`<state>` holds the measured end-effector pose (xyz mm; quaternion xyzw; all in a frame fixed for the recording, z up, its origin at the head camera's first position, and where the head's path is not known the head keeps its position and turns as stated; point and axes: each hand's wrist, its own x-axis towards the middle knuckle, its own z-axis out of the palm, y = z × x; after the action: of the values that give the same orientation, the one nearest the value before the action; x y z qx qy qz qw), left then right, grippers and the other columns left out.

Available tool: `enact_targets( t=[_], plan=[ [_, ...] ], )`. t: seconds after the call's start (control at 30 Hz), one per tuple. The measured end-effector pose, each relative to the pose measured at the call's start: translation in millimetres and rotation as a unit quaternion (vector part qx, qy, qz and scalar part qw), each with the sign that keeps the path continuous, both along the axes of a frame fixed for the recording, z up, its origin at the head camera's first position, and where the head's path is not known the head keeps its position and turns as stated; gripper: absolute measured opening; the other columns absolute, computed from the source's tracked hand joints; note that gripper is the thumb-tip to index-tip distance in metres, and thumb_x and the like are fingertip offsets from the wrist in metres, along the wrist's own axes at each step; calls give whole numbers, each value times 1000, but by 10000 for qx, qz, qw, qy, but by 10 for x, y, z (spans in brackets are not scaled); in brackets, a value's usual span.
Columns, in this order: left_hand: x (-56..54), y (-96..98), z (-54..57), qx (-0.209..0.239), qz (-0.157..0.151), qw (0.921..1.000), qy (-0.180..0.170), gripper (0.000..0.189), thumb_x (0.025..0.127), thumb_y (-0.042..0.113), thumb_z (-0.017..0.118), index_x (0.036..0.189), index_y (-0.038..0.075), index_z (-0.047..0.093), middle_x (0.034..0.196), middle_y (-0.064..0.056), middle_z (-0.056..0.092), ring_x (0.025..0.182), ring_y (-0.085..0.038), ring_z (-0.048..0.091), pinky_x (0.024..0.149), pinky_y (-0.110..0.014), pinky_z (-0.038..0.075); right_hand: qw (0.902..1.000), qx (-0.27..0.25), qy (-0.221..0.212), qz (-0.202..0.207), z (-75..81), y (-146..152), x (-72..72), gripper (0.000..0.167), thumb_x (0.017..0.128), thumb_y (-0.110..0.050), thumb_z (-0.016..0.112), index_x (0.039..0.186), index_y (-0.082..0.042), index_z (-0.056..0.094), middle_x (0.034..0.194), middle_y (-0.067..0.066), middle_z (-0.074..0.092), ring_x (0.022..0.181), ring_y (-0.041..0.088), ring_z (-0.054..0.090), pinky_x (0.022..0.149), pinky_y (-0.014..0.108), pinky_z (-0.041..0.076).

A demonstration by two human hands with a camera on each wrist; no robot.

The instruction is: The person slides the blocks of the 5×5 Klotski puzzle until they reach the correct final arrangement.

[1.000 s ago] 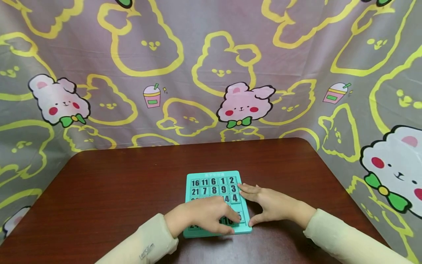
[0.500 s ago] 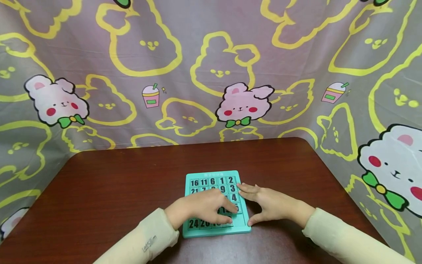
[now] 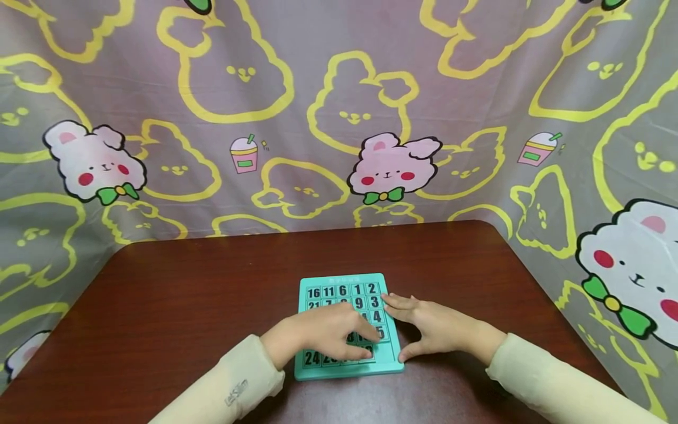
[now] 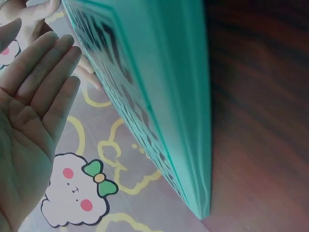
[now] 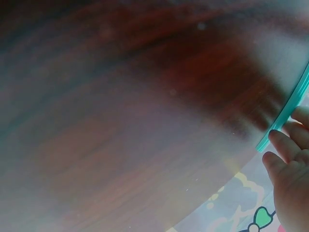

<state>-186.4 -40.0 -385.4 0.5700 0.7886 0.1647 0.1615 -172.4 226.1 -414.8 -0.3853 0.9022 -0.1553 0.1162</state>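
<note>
A turquoise number sliding puzzle point(image 3: 344, 372) lies flat on the table, its tiles printed with black numerals. My left hand point(image 3: 323, 333) reaches across it from the left, index fingertip at the number 5 tile point(image 3: 382, 334) in the right column. The thumb is by the bottom row, and the hand hides several middle tiles. A gap shows in the bottom right corner. At the puzzle's right edge, my right hand point(image 3: 436, 327) rests with fingers spread and thumb near the lower corner. The left wrist view shows the left hand's point(image 4: 29, 106) fingers extended beside the puzzle frame point(image 4: 183, 106).
The dark red-brown wooden table point(image 3: 212, 282) extends around the puzzle. Behind it and along both sides hangs a grey-pink curtain point(image 3: 296, 129) with cartoon rabbits and yellow outlines. Pale sleeves point(image 3: 551, 377) cover both forearms.
The number 5 tile has slid up the right column, away from me, under the left index finger. The gap has shifted to the bottom right corner. My right hand stays put.
</note>
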Motion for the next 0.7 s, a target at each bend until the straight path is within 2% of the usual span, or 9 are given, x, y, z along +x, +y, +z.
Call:
enact_targets(
  t=[0.3,0.5,0.7],
  plan=[
    [69,-188,-11,75,155,9998,20,34,97,30,63,125,13,71,125,6,70,118,1,61,97,-14,48,10000,-23,45,3,-2,-4,4,98,79,-66,68,149,-4,43,163,11,29,148,30,33,113,57,34],
    [147,-247,-24,131,40,9999,86,33,96,30,63,123,13,72,122,6,71,117,3,61,97,-13,47,10000,4,86,18,-8,-8,-3,98,79,-67,67,149,-3,43,163,12,29,148,31,34,113,57,35],
    [194,-219,-2,107,-41,9999,124,35,96,30,63,124,13,71,123,6,70,117,4,60,96,-11,47,9998,-76,153,49,-18,-3,-6,98,78,-65,70,148,-2,44,162,13,30,147,31,34,113,57,35]
  ],
)
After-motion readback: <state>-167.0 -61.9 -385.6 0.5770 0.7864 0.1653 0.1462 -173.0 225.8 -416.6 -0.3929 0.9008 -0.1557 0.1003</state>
